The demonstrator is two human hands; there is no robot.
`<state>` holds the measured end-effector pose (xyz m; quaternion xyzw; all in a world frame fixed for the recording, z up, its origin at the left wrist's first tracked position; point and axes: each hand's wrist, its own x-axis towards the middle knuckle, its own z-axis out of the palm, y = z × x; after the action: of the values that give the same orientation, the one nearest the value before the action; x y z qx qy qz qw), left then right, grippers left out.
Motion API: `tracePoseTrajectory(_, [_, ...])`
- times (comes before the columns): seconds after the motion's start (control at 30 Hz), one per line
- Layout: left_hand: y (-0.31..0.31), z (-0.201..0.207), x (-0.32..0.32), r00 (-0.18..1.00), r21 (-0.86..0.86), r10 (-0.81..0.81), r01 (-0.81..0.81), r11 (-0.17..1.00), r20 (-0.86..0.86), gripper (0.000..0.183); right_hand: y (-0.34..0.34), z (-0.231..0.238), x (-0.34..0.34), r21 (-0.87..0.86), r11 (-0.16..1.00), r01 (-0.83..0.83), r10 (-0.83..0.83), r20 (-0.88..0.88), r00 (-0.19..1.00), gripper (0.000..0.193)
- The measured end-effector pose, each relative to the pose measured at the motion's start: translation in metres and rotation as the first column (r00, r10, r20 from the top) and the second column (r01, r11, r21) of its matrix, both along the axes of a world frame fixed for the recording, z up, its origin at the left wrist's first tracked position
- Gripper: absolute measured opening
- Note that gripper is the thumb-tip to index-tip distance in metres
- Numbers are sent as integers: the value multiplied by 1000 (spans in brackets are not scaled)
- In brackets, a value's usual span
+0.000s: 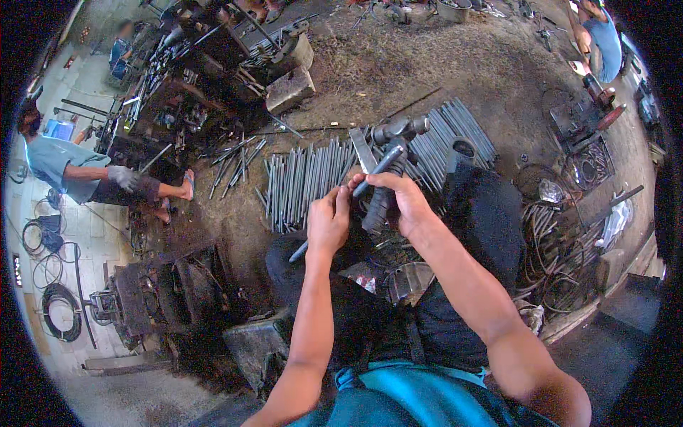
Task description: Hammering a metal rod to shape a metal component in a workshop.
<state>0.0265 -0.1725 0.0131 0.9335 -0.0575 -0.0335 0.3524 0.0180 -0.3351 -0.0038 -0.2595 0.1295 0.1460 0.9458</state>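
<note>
A grey metal rod [388,161] slants between my hands, its upper end away from me and its thin lower end out past my left wrist. My left hand [329,219] is closed, thumb and fingertips pinched at the rod's middle. Higher up, my right hand [404,196] pinches the same rod between thumb and fingers. Just beyond them a heavy hammer head [402,129] rests, and a dark ribbed grip [378,208] shows beneath the rod. A flat metal bar [363,151] lies beside the hammer head. Rows of similar rods [306,181] cover the ground in front.
More rods [455,139] lie in a row at the right. A stone block [290,90] stands farther back. On the left sits a person [64,167] with a gloved hand; another person [603,46] is at far right. Coiled cables and scrap [562,235] lie right of my knee.
</note>
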Motion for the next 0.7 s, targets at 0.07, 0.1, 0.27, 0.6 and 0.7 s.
tracePoseTrajectory(0.07, [5,-8,-1,999,-15,-9,10,1000,35,40,0,1,1,-5,1000,-23,23,-3,1000,28])
tracePoseTrajectory(0.1, [4,-8,-1,997,-32,-20,22,999,69,41,-1,-2,1,-6,1000,-19,19,-6,1000,28])
tracePoseTrajectory(0.27, [-6,4,-12,972,2,-89,91,996,219,25,-4,-17,4,41,999,-21,20,18,1000,28])
tracePoseTrajectory(0.6, [-30,-25,-139,992,-574,124,-107,812,-10,17,-3,-2,2,212,977,30,5,-167,986,31])
tracePoseTrajectory(0.7, [-36,-59,-106,901,-878,12,-425,221,-433,49,3,6,-1,201,980,10,8,-85,996,32])
